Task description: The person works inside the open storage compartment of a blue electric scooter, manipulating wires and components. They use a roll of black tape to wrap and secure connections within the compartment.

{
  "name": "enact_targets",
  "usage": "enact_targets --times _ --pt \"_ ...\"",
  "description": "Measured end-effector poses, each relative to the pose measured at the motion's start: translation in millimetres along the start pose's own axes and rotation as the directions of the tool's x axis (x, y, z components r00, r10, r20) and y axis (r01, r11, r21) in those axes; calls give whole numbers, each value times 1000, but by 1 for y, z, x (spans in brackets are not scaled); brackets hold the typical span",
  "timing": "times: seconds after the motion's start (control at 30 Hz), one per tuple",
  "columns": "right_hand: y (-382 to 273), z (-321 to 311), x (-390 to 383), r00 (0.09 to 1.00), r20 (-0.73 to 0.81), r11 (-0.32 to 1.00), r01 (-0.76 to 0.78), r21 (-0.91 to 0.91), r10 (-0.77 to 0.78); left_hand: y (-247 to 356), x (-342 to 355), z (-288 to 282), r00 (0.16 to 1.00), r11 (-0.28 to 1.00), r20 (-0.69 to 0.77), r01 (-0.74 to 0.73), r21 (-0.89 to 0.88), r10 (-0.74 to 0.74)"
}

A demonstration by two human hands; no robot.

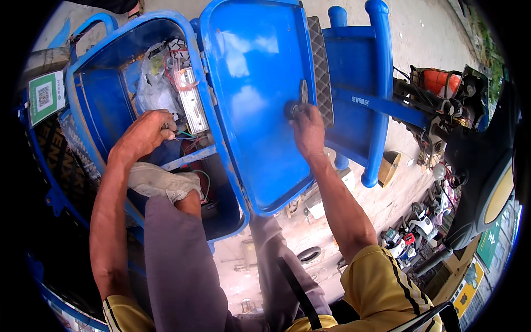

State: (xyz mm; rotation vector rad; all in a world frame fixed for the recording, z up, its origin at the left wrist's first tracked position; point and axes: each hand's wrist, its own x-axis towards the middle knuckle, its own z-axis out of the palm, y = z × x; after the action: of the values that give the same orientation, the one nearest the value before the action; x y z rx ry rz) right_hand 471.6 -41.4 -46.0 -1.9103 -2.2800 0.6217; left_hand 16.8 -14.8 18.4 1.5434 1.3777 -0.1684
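Note:
An open blue metal box (99, 105) lies before me, its blue lid (254, 144) swung to the right. My left hand (145, 134) is over the box, thumb and fingers pinched at the end of a thin green wire (186, 134). Beside those fingers is a silver finned metal unit (191, 99) with red wires, next to a crumpled clear plastic bag (156, 83). On the lid's inner face, my right hand (308, 126) is closed round a dark round knob-like piece (290, 109). A flat metal latch piece (303, 90) shows just above its fingers.
My left foot, in a beige shoe (163, 181), rests on the box beside a metal crossbar (189, 158). A blue tubular frame (380, 99) extends right toward black handlebar parts (470, 177). A green-and-white card (46, 97) hangs at left; a tyre (309, 255) lies on the ground.

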Motion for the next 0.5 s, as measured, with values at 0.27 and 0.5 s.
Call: enact_targets --times 0.27,0.5 --pt "-108 -62 -15 985 80 818 -173 549 155 100 -34 1 908 890 -415 -234 -392 57" --pt "-173 -67 -28 995 26 852 -96 515 96 136 -41 56 833 829 -535 -395 -396 141"
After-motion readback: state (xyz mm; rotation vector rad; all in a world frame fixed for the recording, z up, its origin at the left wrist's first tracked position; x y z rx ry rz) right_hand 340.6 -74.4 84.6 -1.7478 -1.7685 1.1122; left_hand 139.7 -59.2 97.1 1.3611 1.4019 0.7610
